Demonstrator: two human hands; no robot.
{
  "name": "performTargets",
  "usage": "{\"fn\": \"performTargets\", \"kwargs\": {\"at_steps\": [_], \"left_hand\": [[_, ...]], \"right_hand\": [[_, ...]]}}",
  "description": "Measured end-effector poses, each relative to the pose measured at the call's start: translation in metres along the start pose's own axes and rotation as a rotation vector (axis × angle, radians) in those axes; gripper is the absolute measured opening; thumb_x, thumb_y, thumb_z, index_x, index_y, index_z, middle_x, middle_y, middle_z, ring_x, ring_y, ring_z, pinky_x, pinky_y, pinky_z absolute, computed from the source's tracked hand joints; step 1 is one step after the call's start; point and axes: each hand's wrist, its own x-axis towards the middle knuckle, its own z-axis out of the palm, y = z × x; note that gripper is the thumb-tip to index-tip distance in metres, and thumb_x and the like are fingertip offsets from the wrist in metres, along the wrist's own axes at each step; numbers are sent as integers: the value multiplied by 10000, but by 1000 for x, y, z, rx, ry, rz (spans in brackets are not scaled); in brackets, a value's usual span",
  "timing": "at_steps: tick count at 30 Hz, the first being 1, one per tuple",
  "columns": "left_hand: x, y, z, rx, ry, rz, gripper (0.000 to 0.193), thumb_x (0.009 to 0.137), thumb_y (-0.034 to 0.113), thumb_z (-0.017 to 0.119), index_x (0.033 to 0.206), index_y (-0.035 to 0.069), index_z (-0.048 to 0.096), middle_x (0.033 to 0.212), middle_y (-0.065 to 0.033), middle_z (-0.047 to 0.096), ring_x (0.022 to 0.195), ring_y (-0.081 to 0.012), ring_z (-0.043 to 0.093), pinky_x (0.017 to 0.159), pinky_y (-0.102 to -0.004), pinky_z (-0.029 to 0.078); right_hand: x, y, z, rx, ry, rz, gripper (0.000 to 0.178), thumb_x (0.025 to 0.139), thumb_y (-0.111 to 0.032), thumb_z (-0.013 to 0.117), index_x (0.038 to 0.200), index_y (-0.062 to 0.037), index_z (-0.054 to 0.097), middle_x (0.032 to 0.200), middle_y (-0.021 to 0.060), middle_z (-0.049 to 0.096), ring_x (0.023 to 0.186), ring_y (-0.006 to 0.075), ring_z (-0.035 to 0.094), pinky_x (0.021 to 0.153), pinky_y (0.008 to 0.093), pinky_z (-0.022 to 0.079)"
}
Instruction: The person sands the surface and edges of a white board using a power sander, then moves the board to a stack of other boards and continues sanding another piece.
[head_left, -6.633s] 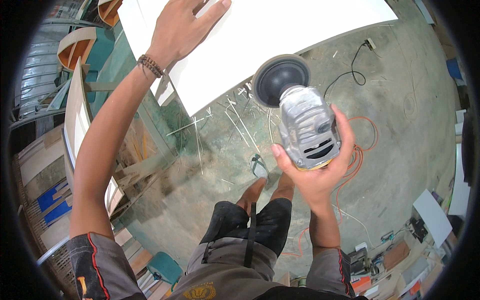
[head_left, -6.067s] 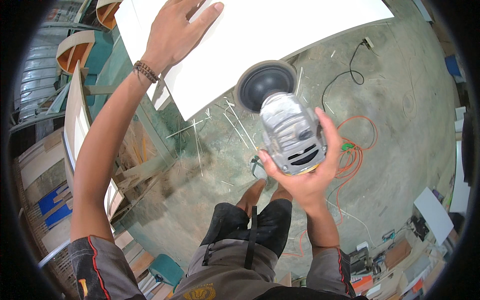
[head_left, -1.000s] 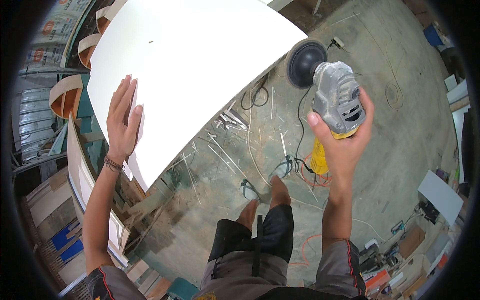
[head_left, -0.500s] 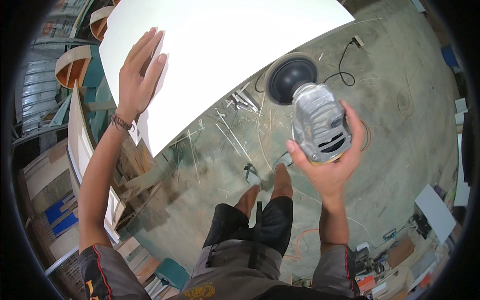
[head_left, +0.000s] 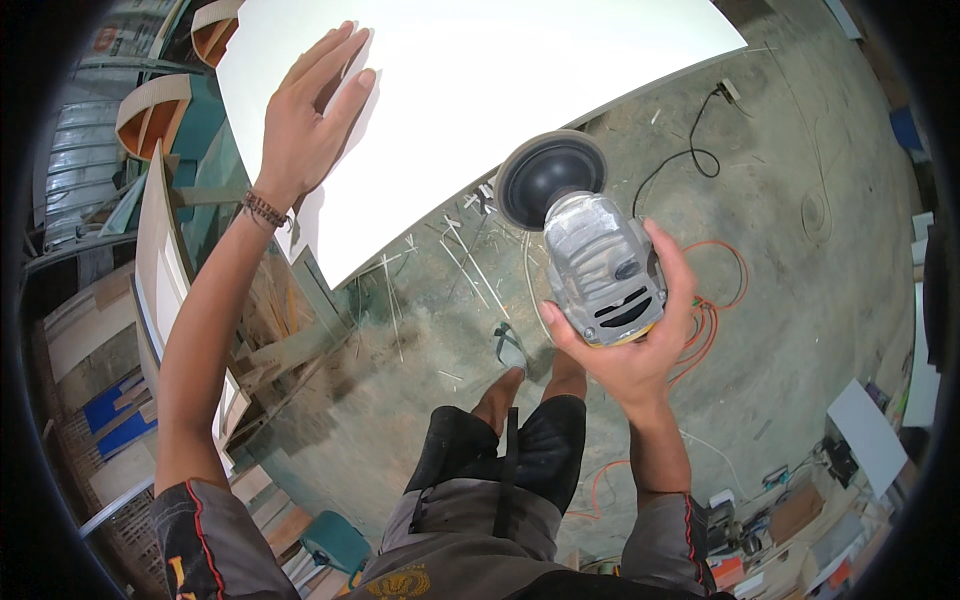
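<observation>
Right grip on silver grinder, black disc

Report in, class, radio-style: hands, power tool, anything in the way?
Left hand open on white panel. Right hand gripping grey power tool. Round black pad overlaps panel edge in view; contact unclear. Pale strips, orange cord on floor.

1. Left hand: palm down over the white board, fingers pointing forward, thumb spread, wrist at the left edge.
2. Left arm: stretched forward.
3. Right hand: off the board's near edge, thumb and fingers curled in a grip.
</observation>
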Motion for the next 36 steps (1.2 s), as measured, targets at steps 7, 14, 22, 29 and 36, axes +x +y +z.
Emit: {"fn": "performTargets", "kwargs": {"at_steps": [7,14,22,29,36], "left_hand": [[1,-2,0,32,2,6,476,1016,361,641,1446,160,616,1520,-127,544,1414,-276,513,1127,-390,485],[1,1,0,30,1,0,472,1017,363,638,1440,155,621,1518,-121,548,1405,-274,523,1127,-396,484],[0,-2,0,73,5,-2,468,1012,362,633,1434,159,629,1517,-113,555,1406,-272,523,1124,-389,486],[0,2,-1,21,-5,-54,464,1014,342,628,1435,146,625,1515,-130,553,1414,-275,514,1128,-392,481],[9,19,0,53,-28,-87,437,1028,296,590,1430,128,624,1530,-131,538,1445,-298,471,1198,-423,381]], "right_hand": [[-3,-3,6,31,-32,-18,976,665,-275,974,1428,51,461,1300,199,593,1105,291,663,901,373,559],[-1,8,0,76,32,127,968,673,-257,969,1434,45,453,1355,203,544,1195,304,599,990,401,510],[2,5,-4,93,0,92,961,675,-235,970,1432,45,449,1304,202,590,1135,293,645,953,389,536],[4,1,1,129,11,61,977,668,-241,978,1434,49,446,1297,199,592,1115,283,658,931,376,550],[2,-4,-42,32,155,240,945,686,-199,962,1435,40,437,1311,170,543,1178,262,578,1005,384,480]]}}
